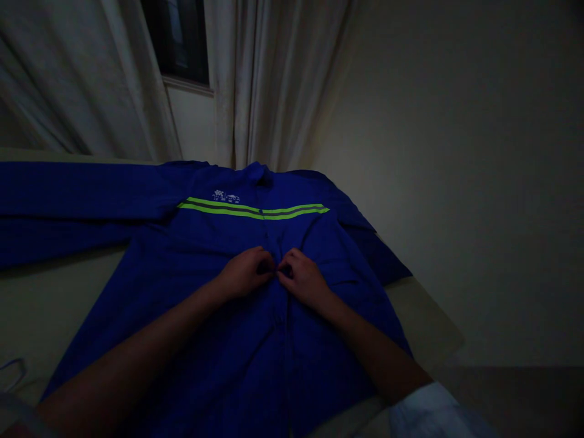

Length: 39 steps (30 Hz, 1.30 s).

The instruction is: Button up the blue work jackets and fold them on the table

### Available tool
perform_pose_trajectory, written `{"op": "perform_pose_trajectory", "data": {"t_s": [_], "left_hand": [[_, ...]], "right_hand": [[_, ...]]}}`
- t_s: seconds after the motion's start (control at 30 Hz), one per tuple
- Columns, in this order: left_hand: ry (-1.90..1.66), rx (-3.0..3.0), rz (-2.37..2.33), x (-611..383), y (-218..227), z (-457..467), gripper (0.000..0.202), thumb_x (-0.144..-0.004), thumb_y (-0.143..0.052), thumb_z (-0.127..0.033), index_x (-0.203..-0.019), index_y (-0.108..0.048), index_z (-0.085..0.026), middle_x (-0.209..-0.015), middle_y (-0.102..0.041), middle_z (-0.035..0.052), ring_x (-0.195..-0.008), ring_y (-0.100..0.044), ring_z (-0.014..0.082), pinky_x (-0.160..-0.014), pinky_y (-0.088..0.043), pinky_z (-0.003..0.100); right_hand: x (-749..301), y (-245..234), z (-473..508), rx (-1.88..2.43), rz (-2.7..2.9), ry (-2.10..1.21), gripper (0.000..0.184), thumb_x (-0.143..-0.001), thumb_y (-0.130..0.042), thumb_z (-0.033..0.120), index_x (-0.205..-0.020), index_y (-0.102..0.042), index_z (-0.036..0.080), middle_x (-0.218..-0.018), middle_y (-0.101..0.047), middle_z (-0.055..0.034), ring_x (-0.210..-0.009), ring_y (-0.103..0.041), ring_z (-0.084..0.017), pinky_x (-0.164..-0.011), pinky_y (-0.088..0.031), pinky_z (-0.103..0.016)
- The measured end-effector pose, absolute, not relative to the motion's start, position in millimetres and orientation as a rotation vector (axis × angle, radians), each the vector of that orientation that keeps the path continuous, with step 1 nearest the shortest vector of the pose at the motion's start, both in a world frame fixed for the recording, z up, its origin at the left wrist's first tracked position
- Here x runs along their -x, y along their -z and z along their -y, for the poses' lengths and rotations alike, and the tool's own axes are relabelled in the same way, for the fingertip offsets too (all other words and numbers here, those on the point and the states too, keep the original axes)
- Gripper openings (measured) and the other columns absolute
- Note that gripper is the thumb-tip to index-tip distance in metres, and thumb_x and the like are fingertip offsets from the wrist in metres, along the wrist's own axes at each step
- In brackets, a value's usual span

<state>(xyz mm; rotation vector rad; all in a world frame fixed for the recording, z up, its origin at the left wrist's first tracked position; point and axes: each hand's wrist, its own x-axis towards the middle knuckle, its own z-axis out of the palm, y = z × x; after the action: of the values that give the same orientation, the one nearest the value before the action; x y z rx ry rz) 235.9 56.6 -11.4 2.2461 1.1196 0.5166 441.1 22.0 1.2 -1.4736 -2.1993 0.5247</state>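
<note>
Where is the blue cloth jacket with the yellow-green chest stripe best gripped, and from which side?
Probably midway along its front edge, pinched from the near side. The blue cloth jacket lies spread out, collar facing away, and this edge runs lengthwise down its middle, where the left hand and right hand meet.

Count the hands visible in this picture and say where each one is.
2. The left hand and, just right of it, the right hand, both at the front of the blue jacket, below its green band.

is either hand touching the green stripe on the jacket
No, the left hand and right hand pinch the jacket below its green stripe.
</note>
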Motion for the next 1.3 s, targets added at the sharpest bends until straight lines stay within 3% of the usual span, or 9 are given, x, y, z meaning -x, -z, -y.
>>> {"op": "perform_pose_trajectory", "data": {"t_s": [0.2,0.4,0.63,0.87,0.97,1.1,1.3], "left_hand": [[-0.459,-2.131,-1.157,-236.9,15.3,-64.3,0.016,-0.082,-0.072,-0.024,-0.097,-0.073,-0.021,-0.096,-0.072,0.0031,-0.088,-0.068,0.0208,-0.075,-0.048,0.03],[-0.525,-2.133,-1.108,-235.6,17.3,-64.5,0.015,-0.091,-0.062,-0.027,-0.093,-0.075,-0.02,-0.093,-0.071,0.0047,-0.087,-0.067,0.0205,-0.076,-0.048,0.03],[-0.512,-2.217,-1.106,-237.7,15.1,-61.3,0.013,-0.087,-0.065,-0.024,-0.096,-0.074,-0.021,-0.1,-0.07,0.0052,-0.092,-0.067,0.0221,-0.08,-0.047,0.031],[-0.572,-2.237,-1.242,-244.4,8.5,-47.6,0.01,-0.085,-0.063,-0.025,-0.091,-0.071,-0.023,-0.095,-0.07,0.0032,-0.087,-0.066,0.0214,-0.069,-0.04,0.03],[-0.613,-2.087,-1.361,-249.0,7.9,-46.1,0.011,-0.083,-0.062,-0.028,-0.087,-0.071,-0.022,-0.092,-0.073,0.0039,-0.083,-0.067,0.0217,-0.067,-0.039,0.031],[-0.66,-1.795,-1.358,-251.1,10.9,-54.0,0.018,-0.081,-0.06,-0.032,-0.083,-0.073,-0.019,-0.083,-0.075,0.0037,-0.077,-0.067,0.021,-0.065,-0.04,0.03],[-0.744,-1.554,-1.245,-248.1,20.1,-63.8,0.027,-0.073,-0.06,-0.042,-0.076,-0.071,-0.017,-0.067,-0.067,0.0001,-0.062,-0.058,0.0165,-0.055,-0.036,0.027]], "right_hand": [[-446.0,1.5,-30.7,1.427,2.127,-0.686,0.007,-0.087,-0.075,0.011,-0.088,-0.074,0.017,-0.093,-0.063,-0.0003,-0.069,-0.055,-0.01,-0.069,-0.044,-0.024],[-447.9,3.3,-32.2,1.354,2.157,-0.691,0.011,-0.085,-0.075,0.009,-0.091,-0.073,0.017,-0.097,-0.062,-0.0008,-0.073,-0.055,-0.01,-0.072,-0.044,-0.024],[-447.8,3.1,-33.7,1.346,2.17,-0.732,0.015,-0.081,-0.076,0.008,-0.092,-0.072,0.017,-0.094,-0.058,0.0006,-0.073,-0.054,-0.01,-0.072,-0.044,-0.024],[-445.7,2.1,-29.1,1.387,2.177,-0.649,0.015,-0.082,-0.076,0.009,-0.094,-0.071,0.017,-0.098,-0.06,-0.0003,-0.074,-0.056,-0.011,-0.072,-0.046,-0.025],[-444.6,-0.7,-24.7,1.437,2.222,-0.548,0.013,-0.085,-0.076,0.012,-0.096,-0.071,0.018,-0.105,-0.062,-0.0026,-0.079,-0.06,-0.012,-0.073,-0.049,-0.026],[-440.5,-5.7,-13.9,1.448,2.414,-0.176,0.008,-0.095,-0.068,0.015,-0.101,-0.07,0.019,-0.117,-0.065,-0.0074,-0.09,-0.065,-0.017,-0.076,-0.052,-0.028],[-438.0,-6.4,-8.9,1.312,2.511,0.079,0.01,-0.098,-0.062,0.014,-0.103,-0.07,0.018,-0.114,-0.068,-0.009,-0.094,-0.067,-0.019,-0.08,-0.054,-0.029]]}}
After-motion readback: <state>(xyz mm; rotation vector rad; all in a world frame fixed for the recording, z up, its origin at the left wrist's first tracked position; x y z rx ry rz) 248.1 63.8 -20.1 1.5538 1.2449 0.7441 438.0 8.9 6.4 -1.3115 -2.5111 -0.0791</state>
